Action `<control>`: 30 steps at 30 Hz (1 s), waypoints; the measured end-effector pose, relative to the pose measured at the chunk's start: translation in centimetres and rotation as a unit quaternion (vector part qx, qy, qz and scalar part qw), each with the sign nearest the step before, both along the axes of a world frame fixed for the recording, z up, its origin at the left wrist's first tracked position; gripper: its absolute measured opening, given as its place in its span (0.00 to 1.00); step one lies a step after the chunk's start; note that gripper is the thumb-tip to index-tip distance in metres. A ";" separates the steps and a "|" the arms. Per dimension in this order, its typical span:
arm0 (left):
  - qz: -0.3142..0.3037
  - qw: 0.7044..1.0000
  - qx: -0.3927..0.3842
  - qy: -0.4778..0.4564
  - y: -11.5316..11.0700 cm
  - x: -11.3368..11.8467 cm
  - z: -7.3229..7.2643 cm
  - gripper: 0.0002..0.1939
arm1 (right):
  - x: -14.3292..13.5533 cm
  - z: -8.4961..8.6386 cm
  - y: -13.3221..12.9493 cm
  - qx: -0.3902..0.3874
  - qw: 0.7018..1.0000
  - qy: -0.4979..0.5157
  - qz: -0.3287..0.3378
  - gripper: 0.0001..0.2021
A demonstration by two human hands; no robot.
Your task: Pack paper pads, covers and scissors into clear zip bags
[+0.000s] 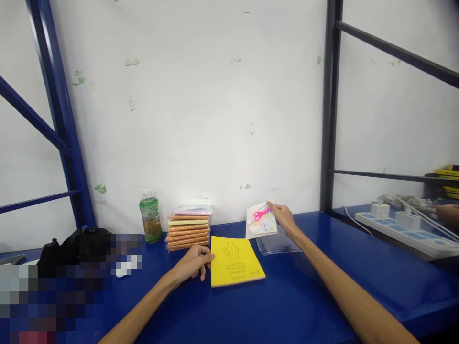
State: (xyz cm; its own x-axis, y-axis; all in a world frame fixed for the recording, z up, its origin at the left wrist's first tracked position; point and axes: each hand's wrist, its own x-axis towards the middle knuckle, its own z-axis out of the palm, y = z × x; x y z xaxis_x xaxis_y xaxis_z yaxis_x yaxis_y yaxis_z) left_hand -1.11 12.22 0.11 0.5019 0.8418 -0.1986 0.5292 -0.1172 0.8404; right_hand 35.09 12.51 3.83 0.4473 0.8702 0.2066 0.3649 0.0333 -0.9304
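Observation:
A yellow booklet [238, 263] with a line drawing of a potted cactus lies at the middle of the blue table. My left hand [195, 262] is closed at its left edge, the thumb on the cover and the other fingers curled beside it. Farther back, my right hand [283, 217] pinches the upper right edge of a white patterned sheet [261, 228], holding it tilted up. Pink scissors [261, 214] show against the face of that sheet; whether they are attached cannot be seen. Under and beside the sheet lies a clear plastic sleeve [281, 244].
A stack of wrapped orange packets [188, 231] stands near the wall, beside a green-labelled bottle [150, 217]. White power strips [398, 231] with chargers and cables sit at right, behind a dark metal post [330, 119]. Black bags [71, 246] lie at left; the near left corner is pixelated.

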 end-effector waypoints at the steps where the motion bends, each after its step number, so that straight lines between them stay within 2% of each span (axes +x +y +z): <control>1: -0.001 1.000 0.001 0.006 0.0 0.0 0.0 0.16 | 0.1 0.0 0.1 0.003 1.000 0.010 0.004 0.17; 9: 0.013 0.998 0.042 0.054 -0.5 0.2 0.1 0.16 | -1.1 0.3 -0.3 -0.001 0.993 0.046 0.112 0.16; 13: 0.040 0.990 0.100 0.090 -1.1 0.4 0.5 0.15 | -1.7 0.2 -0.7 -0.024 0.986 0.037 0.158 0.16; 16: 0.063 0.980 0.146 0.117 -1.4 0.2 0.9 0.16 | -1.6 0.3 -0.7 -0.031 0.986 0.024 0.162 0.16; 21: 0.065 0.967 0.197 0.147 -1.5 -0.6 1.6 0.15 | -0.9 0.0 0.0 -0.043 0.993 -0.016 0.108 0.16; 27: 0.059 0.950 0.263 0.160 -2.0 -0.4 2.2 0.15 | 0.0 -0.8 -0.2 -0.049 0.993 -0.101 -0.038 0.18; 30: 0.059 0.942 0.286 0.163 -2.3 -0.3 2.5 0.15 | 0.1 -0.5 -0.6 -0.035 0.987 -0.136 -0.072 0.19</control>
